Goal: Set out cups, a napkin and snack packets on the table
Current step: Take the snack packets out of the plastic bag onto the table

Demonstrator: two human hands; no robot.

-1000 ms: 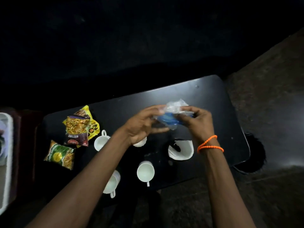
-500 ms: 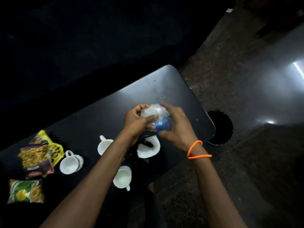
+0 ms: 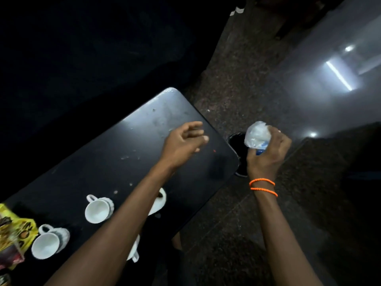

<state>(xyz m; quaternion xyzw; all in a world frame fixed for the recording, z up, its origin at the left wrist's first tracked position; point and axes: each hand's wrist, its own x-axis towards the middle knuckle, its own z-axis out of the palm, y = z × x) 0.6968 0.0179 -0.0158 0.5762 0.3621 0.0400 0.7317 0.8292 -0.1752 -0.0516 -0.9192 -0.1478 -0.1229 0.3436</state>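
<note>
From my remote seat I count two white cups (image 3: pixel 98 209) (image 3: pixel 49 241) lying on the dark bench (image 3: pixel 115 162), two more half hidden under my left forearm, and yellow snack packets (image 3: pixel 14 234) at the left edge, so the cups and snacks look mostly set out; I can't pick out a napkin. My right hand (image 3: pixel 266 155) has its grip closed round a crumpled clear wrapper (image 3: pixel 256 135) with some blue showing, held off the bench above a dark round bin (image 3: pixel 239 153) on the floor, while my left hand (image 3: pixel 181 143) hovers over the bench with its grip loose and empty. The packet lettering is too blurred to read.
</note>
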